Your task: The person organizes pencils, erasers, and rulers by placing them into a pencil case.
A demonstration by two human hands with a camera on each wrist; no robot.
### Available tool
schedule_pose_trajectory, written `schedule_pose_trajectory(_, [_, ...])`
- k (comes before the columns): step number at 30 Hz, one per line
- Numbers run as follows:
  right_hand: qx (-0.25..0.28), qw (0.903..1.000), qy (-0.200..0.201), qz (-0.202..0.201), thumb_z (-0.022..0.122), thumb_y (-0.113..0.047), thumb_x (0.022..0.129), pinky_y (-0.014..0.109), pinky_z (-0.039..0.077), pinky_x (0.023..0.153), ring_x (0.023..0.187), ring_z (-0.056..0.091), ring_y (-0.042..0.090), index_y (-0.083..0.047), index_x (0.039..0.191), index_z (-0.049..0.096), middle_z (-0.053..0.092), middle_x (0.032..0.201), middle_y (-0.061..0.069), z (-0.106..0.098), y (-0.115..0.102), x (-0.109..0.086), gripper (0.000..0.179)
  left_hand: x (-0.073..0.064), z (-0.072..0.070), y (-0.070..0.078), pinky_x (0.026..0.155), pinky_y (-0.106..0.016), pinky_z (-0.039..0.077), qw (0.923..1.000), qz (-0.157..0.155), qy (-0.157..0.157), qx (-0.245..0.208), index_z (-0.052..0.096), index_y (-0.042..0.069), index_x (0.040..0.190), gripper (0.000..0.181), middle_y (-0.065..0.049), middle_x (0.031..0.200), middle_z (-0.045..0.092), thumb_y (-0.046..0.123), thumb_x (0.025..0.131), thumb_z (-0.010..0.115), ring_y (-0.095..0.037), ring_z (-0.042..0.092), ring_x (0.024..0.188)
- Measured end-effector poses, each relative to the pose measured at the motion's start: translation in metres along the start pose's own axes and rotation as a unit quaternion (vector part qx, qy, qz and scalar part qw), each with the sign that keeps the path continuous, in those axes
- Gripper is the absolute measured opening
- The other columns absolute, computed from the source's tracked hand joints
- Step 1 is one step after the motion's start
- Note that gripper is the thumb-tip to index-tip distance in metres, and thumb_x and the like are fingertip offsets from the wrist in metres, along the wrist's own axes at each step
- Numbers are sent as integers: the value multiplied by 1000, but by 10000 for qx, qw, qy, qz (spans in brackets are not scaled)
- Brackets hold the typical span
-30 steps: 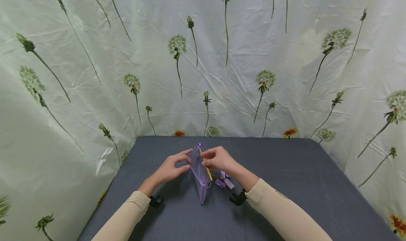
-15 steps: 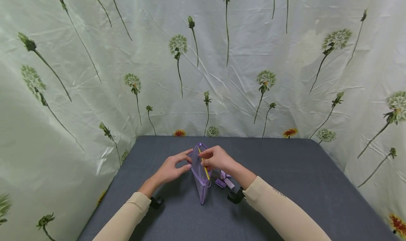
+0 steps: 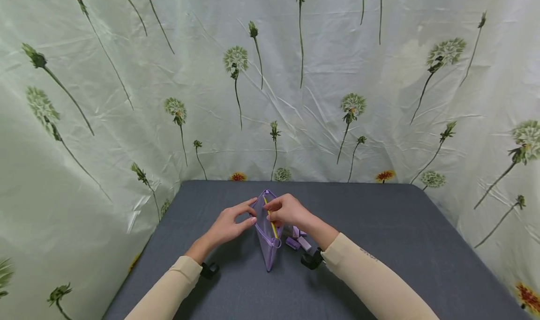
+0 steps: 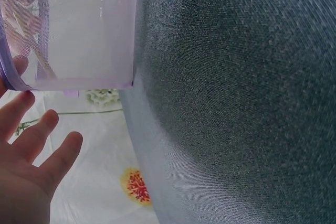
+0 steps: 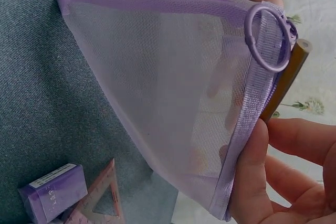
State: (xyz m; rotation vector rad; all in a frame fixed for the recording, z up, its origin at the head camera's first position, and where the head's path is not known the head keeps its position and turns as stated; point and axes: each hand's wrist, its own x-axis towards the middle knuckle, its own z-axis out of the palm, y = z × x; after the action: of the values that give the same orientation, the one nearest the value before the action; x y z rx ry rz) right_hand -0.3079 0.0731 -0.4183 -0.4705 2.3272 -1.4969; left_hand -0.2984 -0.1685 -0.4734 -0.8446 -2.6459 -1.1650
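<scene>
A lilac mesh zip pouch [image 3: 266, 245] stands upright with its top spread wide; its sheer side fills much of the right wrist view. My left hand [image 3: 229, 222] holds the pouch's left rim, and in the left wrist view its other fingers [image 4: 67, 153] are spread away from the mesh. Between thumb and fingertips, my right hand [image 3: 290, 211] pinches a yellow pencil [image 5: 287, 80] at the pouch's opening. Most of the pencil's length shows through the mesh in the left wrist view. A round ring pull [image 5: 252, 40] hangs at the near zip end.
Right of the pouch lie a purple boxed eraser [image 5: 55, 195], a clear pinkish set square [image 5: 97, 203] and another small lilac block [image 3: 304, 243]. They rest on a dark grey cloth-covered table [image 3: 379, 245]. A flower-printed curtain [image 3: 316, 123] hangs behind.
My right hand has shifted slightly left with the pencil, whose near end has moved down and left to the ring pull. My left hand and the pouch have barely moved.
</scene>
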Motion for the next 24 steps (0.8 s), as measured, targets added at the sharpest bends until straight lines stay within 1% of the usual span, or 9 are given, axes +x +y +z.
schedule_pose_trajectory(4, [-23, 10000, -40, 17, 73, -1, 90, 37, 61, 68, 76, 70, 21, -1, 119, 73, 72, 95, 9, -1, 0, 1, 30, 1, 2, 1, 106, -53, 43, 10000, -72, 53, 39, 68, 33, 100, 6, 7, 152, 47, 28, 97, 70, -20, 47, 137])
schedule_pose_trajectory(8, [-70, 10000, -45, 51, 74, -1, 89, 37, 61, 68, 77, 70, 21, -1, 119, 73, 72, 96, 10, -1, 0, 1, 31, 1, 3, 0, 105, -53, 43, 9999, -76, 80, 107, 69, 31, 100, 4, 9, 152, 47, 31, 96, 71, -20, 47, 137])
schedule_pose_trajectory(10, [-94, 9999, -46, 70, 73, -1, 89, 36, 61, 68, 77, 70, 21, -1, 119, 73, 71, 99, 11, -1, 0, 2, 30, 1, 4, -1, 105, -53, 44, 9999, -78, 82, 105, 69, 31, 101, 5, 10, 152, 47, 33, 96, 71, -20, 47, 137])
schedule_pose_trajectory(13, [-78, 9999, -58, 114, 72, 0, 90, 36, 61, 70, 78, 70, 21, -1, 120, 73, 70, 110, 17, -2, -2, 2, 30, 1, 5, -1, 105, -53, 44, 9999, -93, 70, 86, 69, 32, 101, 6, 10, 153, 46, 35, 96, 71, -19, 47, 137])
schedule_pose_trajectory(16, [-72, 9999, -32, 150, 72, -1, 90, 36, 61, 71, 79, 71, 20, -1, 120, 73, 68, 117, 20, -1, -3, 2, 29, 1, 5, -1, 105, -53, 44, 9999, -99, 48, 62, 71, 26, 104, 13, 10, 153, 46, 36, 97, 70, -20, 47, 137])
schedule_pose_trajectory(20, [-148, 9998, 18, 162, 72, -2, 91, 35, 61, 71, 78, 71, 20, -1, 121, 72, 69, 116, 17, 0, -4, 3, 30, 3, 5, -2, 105, -53, 43, 9999, -124, 33, 54, 72, 16, 109, 24, 10, 153, 45, 37, 97, 69, -19, 47, 137])
schedule_pose_trajectory(24, [-213, 9997, -19, 120, 72, -3, 91, 34, 61, 71, 77, 71, 19, 3, 123, 70, 70, 113, 15, 0, -5, 5, 32, 4, 6, -1, 104, -53, 43, 9998, -160, 47, 47, 73, 17, 110, 21, 10, 153, 47, 33, 97, 70, -20, 48, 136])
